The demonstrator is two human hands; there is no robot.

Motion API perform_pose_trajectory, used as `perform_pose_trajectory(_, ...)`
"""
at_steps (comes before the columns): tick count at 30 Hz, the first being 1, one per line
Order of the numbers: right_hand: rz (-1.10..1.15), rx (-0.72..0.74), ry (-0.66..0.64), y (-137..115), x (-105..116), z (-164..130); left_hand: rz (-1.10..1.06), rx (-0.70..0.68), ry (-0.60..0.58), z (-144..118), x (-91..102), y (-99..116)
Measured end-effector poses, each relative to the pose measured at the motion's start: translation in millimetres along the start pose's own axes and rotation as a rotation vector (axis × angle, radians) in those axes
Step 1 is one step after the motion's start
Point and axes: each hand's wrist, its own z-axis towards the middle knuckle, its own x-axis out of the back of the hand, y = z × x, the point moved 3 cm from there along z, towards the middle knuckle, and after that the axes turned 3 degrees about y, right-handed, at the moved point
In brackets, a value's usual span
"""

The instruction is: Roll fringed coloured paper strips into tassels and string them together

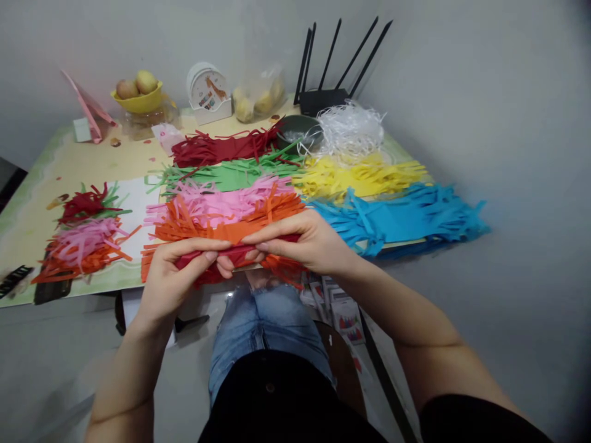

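Observation:
Between my two hands is a red piece of fringed paper (237, 252), folded or rolled into a narrow band. My left hand (173, 274) pinches its left part between thumb and fingers. On the other side, my right hand (314, 243) grips it with thumb and forefinger. Red fringe hangs below, partly hidden by the fingers. Just beyond lie orange fringed sheets (233, 231), then pink (221, 206), green (235, 176) and dark red ones (226, 149). Yellow (355, 178) and blue fringed sheets (401, 215) lie to the right.
Smaller tassel bundles in dark red (85, 204), pink (87, 239) and orange (69, 266) lie at left. White string (351, 129) is heaped near a black router (323, 101). A yellow fruit bowl (138, 101) and giraffe-printed round pieces (207, 95) stand at the back.

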Motion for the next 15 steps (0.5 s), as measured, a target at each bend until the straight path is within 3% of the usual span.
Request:
perform_pose_trajectory(4,0.102,-0.020,-0.053,2.5,-0.5,2.5,-0.062,-0.027,-0.040,-0.4,0.1,-1.7)
perform_pose_trajectory(8,0.007,-0.002,-0.027,1.1,-0.3,3.4,0.057,-0.081,-0.044,-2.7,3.5,-0.8)
perform_pose_trajectory(10,-0.105,0.059,-0.012,-1.3,-0.4,2.3,0.127,-0.111,-0.052,-2.0,4.4,2.3)
perform_pose_trajectory(15,-0.345,0.278,-0.029,-8.7,-1.2,-1.6,0.283,-0.024,-0.107,5.5,-2.1,9.9)
